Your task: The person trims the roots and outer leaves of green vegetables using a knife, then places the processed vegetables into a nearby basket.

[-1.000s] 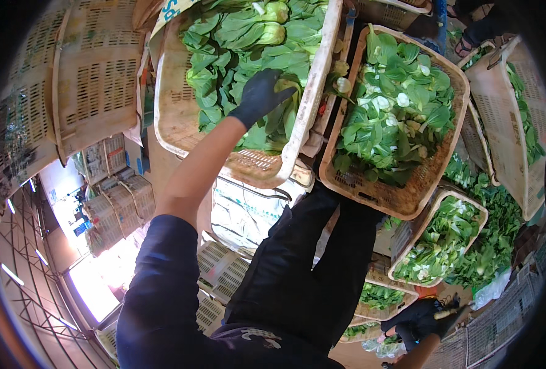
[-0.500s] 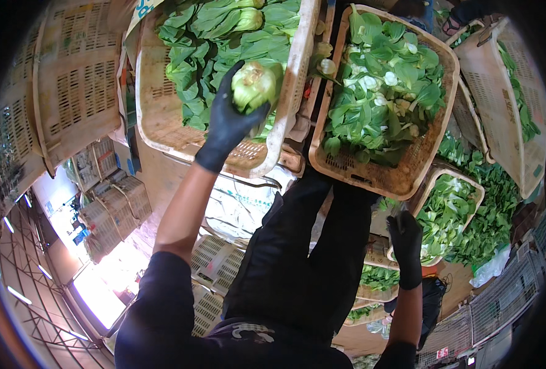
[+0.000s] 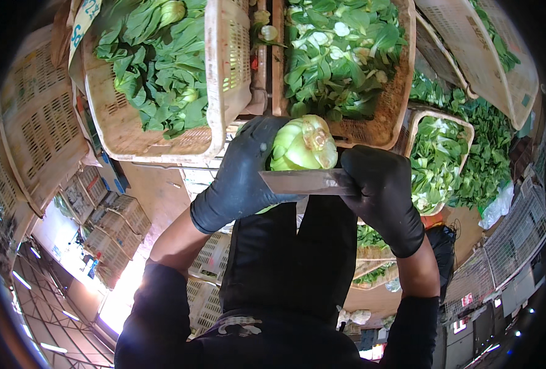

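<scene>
Fingers (image 3: 248, 154) of left hand (image 3: 245, 175), black-gloved, wrapped around a pale green bok choy head (image 3: 302, 144), cut base facing camera; right hand (image 3: 380, 190), also black-gloved, clenched on a knife (image 3: 300, 182), blade flat against the vegetable's lower side; both hands held close together in front of dark trousers; beyond them, a beige basket (image 3: 227, 67) and a brown basket (image 3: 396, 92), both filled with leafy greens.

Pale green bok choy (image 3: 302, 145), base up, knife blade (image 3: 300, 182) against it
</scene>
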Demonstrator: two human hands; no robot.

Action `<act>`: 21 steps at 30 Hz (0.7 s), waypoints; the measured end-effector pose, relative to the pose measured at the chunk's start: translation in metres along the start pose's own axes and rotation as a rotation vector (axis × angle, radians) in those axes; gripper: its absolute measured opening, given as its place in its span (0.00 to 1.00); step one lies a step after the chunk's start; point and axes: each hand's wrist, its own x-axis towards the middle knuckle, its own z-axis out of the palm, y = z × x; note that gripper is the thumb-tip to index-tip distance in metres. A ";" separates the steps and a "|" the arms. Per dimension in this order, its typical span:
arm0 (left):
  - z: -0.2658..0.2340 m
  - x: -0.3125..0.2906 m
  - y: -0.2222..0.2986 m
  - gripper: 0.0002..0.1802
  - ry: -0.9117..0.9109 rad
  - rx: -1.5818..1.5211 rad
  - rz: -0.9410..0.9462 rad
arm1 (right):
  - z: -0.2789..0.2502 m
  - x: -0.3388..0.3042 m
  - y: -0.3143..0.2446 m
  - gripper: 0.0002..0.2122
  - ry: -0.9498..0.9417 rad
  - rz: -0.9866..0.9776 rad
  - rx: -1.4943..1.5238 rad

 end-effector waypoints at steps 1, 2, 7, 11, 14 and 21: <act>0.004 0.000 0.001 0.36 -0.032 0.038 -0.011 | 0.008 -0.006 0.013 0.09 0.034 0.020 0.006; 0.007 0.000 0.003 0.36 -0.065 0.065 -0.045 | 0.018 -0.012 0.027 0.08 0.031 0.027 0.000; 0.019 0.007 0.002 0.43 -0.054 0.012 0.032 | 0.031 -0.019 0.109 0.12 0.016 0.616 -0.080; 0.037 0.017 -0.005 0.46 -0.068 0.165 -0.064 | 0.023 -0.039 0.082 0.23 0.284 0.528 0.424; 0.049 0.026 -0.009 0.49 -0.004 0.275 0.151 | 0.016 -0.033 0.045 0.34 0.179 0.193 0.709; 0.032 0.044 -0.014 0.34 -0.267 0.132 0.102 | -0.013 -0.001 0.050 0.19 -0.008 0.196 0.425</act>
